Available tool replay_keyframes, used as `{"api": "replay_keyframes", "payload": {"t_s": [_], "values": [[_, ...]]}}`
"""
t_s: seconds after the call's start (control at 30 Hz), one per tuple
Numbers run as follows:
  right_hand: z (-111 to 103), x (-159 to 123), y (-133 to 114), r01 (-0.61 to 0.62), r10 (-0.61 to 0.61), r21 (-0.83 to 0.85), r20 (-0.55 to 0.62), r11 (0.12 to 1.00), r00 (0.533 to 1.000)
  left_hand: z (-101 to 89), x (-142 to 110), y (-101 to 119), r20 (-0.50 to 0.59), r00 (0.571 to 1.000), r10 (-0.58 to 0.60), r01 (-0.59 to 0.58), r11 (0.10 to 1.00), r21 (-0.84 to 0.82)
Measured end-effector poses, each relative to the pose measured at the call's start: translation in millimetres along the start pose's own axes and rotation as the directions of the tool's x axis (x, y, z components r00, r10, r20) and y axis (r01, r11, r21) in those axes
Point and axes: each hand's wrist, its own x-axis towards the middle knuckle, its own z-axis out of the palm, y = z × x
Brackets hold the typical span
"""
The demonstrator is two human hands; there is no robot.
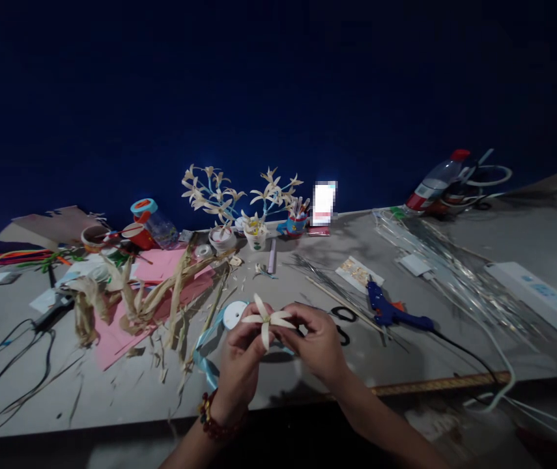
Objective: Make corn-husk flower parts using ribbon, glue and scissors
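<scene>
My left hand (240,362) and my right hand (315,341) meet above the table's front edge. Both pinch a small cream flower (268,318) made of husk petals, held up between the fingertips. A beaded bracelet (212,421) circles my left wrist. Just behind the flower lies a white ribbon spool (234,314) with light blue ribbon (206,360) trailing toward the front edge. Black scissors (342,322) rest to the right of my right hand.
Dried corn husks (151,296) lie on pink paper (113,335) at left. A blue glue gun (391,312) with its cord is at right, a white power strip (542,296) farther right. Finished flower branches (224,195) stand in cups at the back. Black cables (9,365) loop at left.
</scene>
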Motion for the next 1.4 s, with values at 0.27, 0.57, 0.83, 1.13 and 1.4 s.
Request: {"api": "replay_keyframes", "payload": {"t_s": [0.27,0.57,0.83,1.13,1.4], "values": [[-1,1,-3,0.027,-0.027,-0.055,-0.007,0.998,1.000,4.3,0,4,-0.044,0.999,-0.021,0.020,0.999,-0.034],[-2,0,-1,0.094,-0.094,-0.076,-0.005,0.993,0.996,6.8,1,6,-0.069,0.996,-0.050,0.043,0.994,-0.100],[3,-1,-1,0.139,-0.145,-0.089,-0.061,0.986,0.988,11.0,3,13,-0.113,0.994,0.001,0.007,0.998,0.070],[4,0,-2,0.191,-0.199,-0.142,-0.047,0.971,0.979,15.5,6,19,-0.116,0.993,0.016,-0.011,0.999,0.041],[0,0,-6,0.165,-0.163,-0.137,0.029,0.977,0.986,10.5,4,10,-0.081,0.994,-0.068,0.059,0.992,-0.107]]}}
